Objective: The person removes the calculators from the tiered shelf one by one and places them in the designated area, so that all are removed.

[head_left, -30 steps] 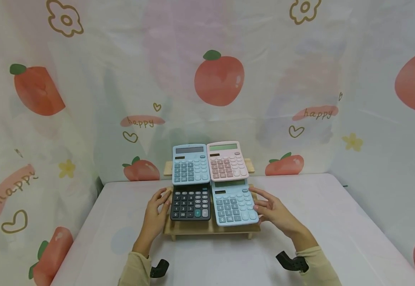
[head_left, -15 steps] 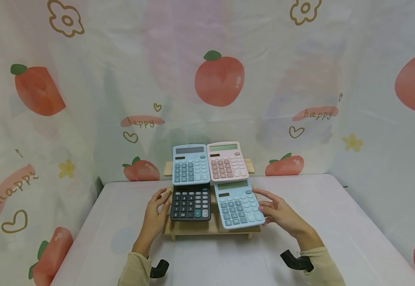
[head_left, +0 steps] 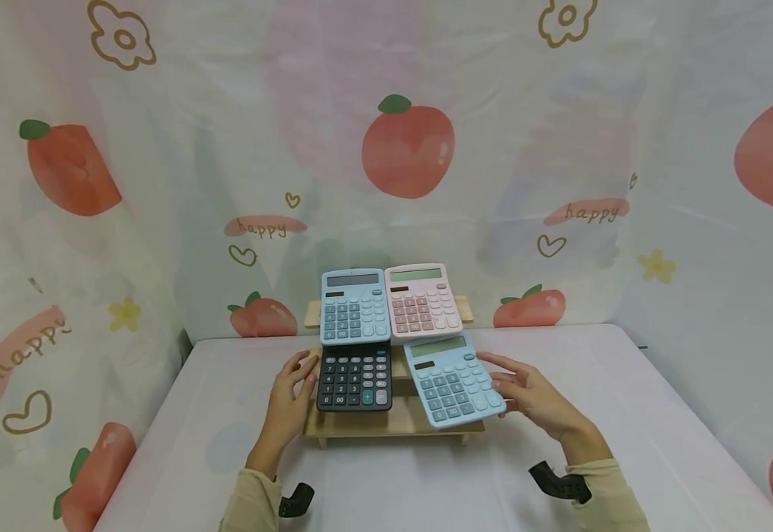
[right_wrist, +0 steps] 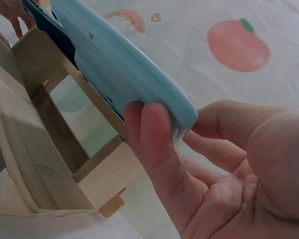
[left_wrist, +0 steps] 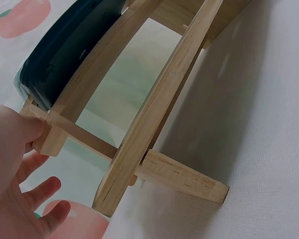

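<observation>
Lower blue calculator point(head_left: 454, 380) is pinched at its right-hand edge by the right hand point(head_left: 533, 395): in the right wrist view two fingers point(right_wrist: 155, 129) press against its pale blue back, while another digit meets the edge from the opposite side. Its body extends leftward from these fingers, set askew, with its screen end farther from the person and its keys facing up. Pink calculator point(head_left: 423, 301) sits beyond those fingers and to their left, just above the lower blue one; whether the two touch, I cannot tell.

At the other end, the left hand point(head_left: 288, 399) pinches the end of a rail of the wooden stand point(head_left: 386, 423) with thumb and one finger, its remaining fingers spread apart and loosely bent. Black calculator point(head_left: 355, 377) lies just to the right of these fingers, leaning on the stand, and upper blue calculator point(head_left: 355, 307) rests beyond them, side by side with the pink one. Nearer the person than both sets of fingers, the stand's short legs meet the white desk point(head_left: 386, 488).
</observation>
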Demonstrator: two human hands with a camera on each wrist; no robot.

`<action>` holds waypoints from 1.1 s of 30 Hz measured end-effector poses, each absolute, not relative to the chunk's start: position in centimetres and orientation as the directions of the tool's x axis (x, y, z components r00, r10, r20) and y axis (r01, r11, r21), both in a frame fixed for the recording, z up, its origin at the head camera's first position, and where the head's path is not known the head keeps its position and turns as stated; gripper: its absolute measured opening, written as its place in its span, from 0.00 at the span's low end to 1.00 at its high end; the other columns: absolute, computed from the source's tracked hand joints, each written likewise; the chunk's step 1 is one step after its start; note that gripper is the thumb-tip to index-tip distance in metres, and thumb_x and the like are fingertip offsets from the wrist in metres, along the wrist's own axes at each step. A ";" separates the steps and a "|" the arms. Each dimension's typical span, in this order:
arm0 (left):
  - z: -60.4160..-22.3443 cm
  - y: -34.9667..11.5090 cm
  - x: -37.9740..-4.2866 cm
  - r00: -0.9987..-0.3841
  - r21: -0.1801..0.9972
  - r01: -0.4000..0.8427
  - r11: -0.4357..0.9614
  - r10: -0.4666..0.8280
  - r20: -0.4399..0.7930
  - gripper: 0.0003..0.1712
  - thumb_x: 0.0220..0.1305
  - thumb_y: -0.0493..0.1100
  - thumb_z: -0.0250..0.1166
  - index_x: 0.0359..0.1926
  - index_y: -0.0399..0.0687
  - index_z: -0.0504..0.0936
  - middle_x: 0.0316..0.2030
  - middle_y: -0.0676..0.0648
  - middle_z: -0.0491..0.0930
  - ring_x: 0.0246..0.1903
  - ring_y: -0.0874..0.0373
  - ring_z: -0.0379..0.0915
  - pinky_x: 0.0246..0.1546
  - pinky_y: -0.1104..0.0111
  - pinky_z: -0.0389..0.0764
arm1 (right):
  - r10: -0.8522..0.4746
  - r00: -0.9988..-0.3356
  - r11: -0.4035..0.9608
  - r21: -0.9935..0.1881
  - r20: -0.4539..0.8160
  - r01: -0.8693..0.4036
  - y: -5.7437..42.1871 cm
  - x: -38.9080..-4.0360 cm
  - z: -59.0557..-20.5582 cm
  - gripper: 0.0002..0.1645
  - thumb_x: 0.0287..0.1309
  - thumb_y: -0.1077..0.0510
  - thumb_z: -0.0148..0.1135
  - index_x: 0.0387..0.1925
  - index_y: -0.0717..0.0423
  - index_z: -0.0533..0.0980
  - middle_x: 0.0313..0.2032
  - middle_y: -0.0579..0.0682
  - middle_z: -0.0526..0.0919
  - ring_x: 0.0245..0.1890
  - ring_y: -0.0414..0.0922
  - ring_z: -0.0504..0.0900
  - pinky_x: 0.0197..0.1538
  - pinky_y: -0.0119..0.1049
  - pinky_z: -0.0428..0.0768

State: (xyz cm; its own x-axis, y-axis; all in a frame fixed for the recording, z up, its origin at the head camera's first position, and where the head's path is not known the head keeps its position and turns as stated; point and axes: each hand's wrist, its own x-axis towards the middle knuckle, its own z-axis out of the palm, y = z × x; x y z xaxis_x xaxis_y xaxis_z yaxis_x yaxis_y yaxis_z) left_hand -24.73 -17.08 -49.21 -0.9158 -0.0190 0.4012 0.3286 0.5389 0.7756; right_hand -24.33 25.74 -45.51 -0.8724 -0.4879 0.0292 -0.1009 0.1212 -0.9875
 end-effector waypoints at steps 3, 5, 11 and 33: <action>-49.2 -17.2 -24.7 -0.925 0.786 0.310 0.536 -0.022 0.380 0.22 0.75 0.37 0.56 0.66 0.35 0.76 0.70 0.36 0.69 0.69 0.33 0.64 0.69 0.37 0.63 | -0.485 -0.874 0.116 -0.988 0.036 -0.105 26.0 -24.3 -45.5 0.38 0.76 0.59 0.52 0.77 0.68 0.51 0.52 0.36 0.86 0.42 0.38 0.88 0.36 0.32 0.85; -49.2 -17.2 -24.7 -0.925 0.785 0.310 0.537 -0.022 0.380 0.22 0.75 0.37 0.56 0.66 0.35 0.76 0.70 0.36 0.69 0.69 0.33 0.64 0.69 0.36 0.63 | -0.480 -0.877 0.117 -0.987 0.038 -0.107 26.2 -24.3 -45.4 0.37 0.76 0.59 0.51 0.77 0.68 0.51 0.52 0.36 0.86 0.42 0.38 0.88 0.35 0.32 0.85; -49.3 -17.3 -24.8 -0.916 0.774 0.327 0.542 -0.018 0.400 0.21 0.75 0.36 0.56 0.65 0.34 0.76 0.69 0.35 0.69 0.68 0.32 0.65 0.68 0.36 0.64 | -0.456 -0.889 0.088 -0.991 0.051 -0.102 27.4 -24.0 -45.2 0.35 0.77 0.58 0.50 0.76 0.69 0.53 0.51 0.36 0.87 0.36 0.37 0.88 0.29 0.28 0.81; -49.6 -17.2 -24.8 -0.912 0.773 0.333 0.540 -0.025 0.410 0.21 0.75 0.37 0.57 0.65 0.35 0.77 0.70 0.36 0.70 0.68 0.32 0.65 0.67 0.35 0.64 | -0.351 -0.929 0.010 -0.991 0.119 -0.131 31.0 -23.3 -44.3 0.25 0.78 0.60 0.46 0.72 0.53 0.68 0.51 0.35 0.87 0.34 0.36 0.86 0.26 0.24 0.75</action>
